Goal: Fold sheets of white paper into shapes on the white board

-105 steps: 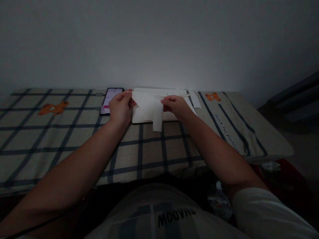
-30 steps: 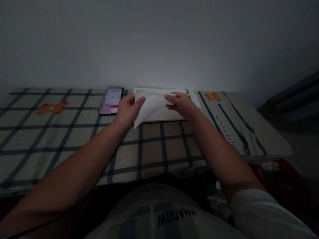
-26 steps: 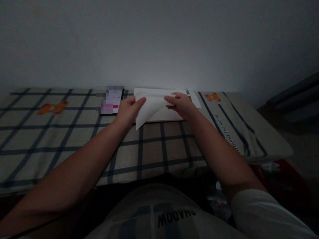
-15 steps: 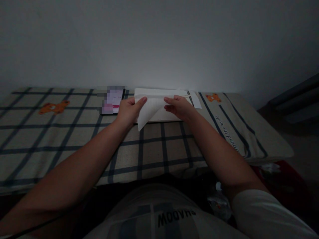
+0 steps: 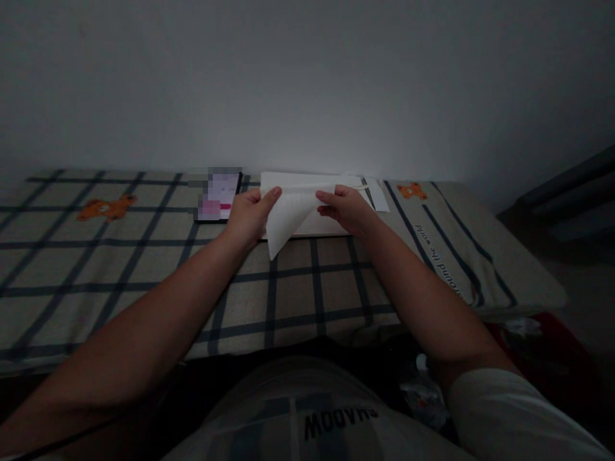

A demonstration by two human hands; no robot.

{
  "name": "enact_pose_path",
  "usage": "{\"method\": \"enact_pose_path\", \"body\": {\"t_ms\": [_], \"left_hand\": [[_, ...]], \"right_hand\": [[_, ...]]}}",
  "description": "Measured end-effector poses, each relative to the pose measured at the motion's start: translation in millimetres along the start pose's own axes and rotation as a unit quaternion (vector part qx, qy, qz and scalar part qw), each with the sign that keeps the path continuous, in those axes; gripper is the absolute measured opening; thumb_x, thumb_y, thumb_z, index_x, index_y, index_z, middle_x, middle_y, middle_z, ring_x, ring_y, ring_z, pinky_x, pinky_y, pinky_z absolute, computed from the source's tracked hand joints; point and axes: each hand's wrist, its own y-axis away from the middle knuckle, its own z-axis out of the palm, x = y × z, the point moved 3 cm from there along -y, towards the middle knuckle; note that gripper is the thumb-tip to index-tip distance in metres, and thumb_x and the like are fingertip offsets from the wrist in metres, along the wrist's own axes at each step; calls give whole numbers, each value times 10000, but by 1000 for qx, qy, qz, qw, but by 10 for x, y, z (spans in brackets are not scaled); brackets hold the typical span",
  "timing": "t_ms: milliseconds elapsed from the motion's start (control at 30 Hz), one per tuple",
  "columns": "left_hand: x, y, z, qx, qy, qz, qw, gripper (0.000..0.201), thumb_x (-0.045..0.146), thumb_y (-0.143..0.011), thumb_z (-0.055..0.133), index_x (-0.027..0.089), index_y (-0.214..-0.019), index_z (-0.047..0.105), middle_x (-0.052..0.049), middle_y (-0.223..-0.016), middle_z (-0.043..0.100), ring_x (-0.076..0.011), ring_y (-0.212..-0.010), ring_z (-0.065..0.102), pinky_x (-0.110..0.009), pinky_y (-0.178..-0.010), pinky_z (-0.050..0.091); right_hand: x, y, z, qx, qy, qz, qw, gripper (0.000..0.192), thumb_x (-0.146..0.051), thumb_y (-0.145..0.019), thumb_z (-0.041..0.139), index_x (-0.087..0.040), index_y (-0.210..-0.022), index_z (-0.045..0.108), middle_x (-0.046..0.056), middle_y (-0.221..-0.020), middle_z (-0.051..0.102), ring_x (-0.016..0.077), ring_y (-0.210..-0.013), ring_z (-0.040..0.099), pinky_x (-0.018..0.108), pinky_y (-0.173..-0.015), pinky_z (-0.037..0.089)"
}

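Both forearms stretch forward over a bed [image 5: 144, 269] covered in a checked sheet with orange bear prints, the two hands meeting near the wall. The left hand [image 5: 247, 214] pinches the upper left edge of a white sheet of paper [image 5: 284, 214] between thumb and curled fingers, thumb lying across the top. The right hand [image 5: 346, 208] grips the sheet's upper right edge, fingers bent and pointing left, thumb beneath. Held between them just above the bedding, the paper is folded on a slant so that its lower corner hangs down to a point toward the person. Directly behind and partly under the hands lies a flat stack of white papers [image 5: 331, 224], with loose sheets fanning out at its right end. A phone [image 5: 217, 197] with a lit pinkish screen rests on the sheet just left of the left hand, close to the wall. The room is dim; the paper is the brightest thing in view.
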Motion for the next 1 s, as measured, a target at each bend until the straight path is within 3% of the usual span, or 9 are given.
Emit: {"method": "enact_pose_path", "body": {"t_ms": [400,767,1000], "left_hand": [[7,12,-10,-7,3,-3,1000,258,425,-738,795,189,-719,694,-19,-673,691,-133,-560,570,-239,-499,437],[6,22,3,-8,16,-6,1000,315,457,-690,824,172,-764,711,-33,-710,720,-138,-580,589,-242,-517,455],[7,17,-4,-12,0,-5,1000,329,478,-686,813,180,-760,696,-30,-709,713,-148,-590,593,-252,-522,452]], "right_hand": [[-41,41,24,3,12,-3,1000,366,-482,-675,874,-207,-842,699,49,-1020,723,152,-886,645,272,-757,575],[-68,48,26,12,14,-11,1000,390,-480,-644,874,-201,-838,683,38,-957,693,141,-850,625,264,-735,555],[-58,20,-8,31,30,-33,999,398,-520,-667,844,-219,-742,595,18,-858,636,144,-810,603,283,-717,563]]}}
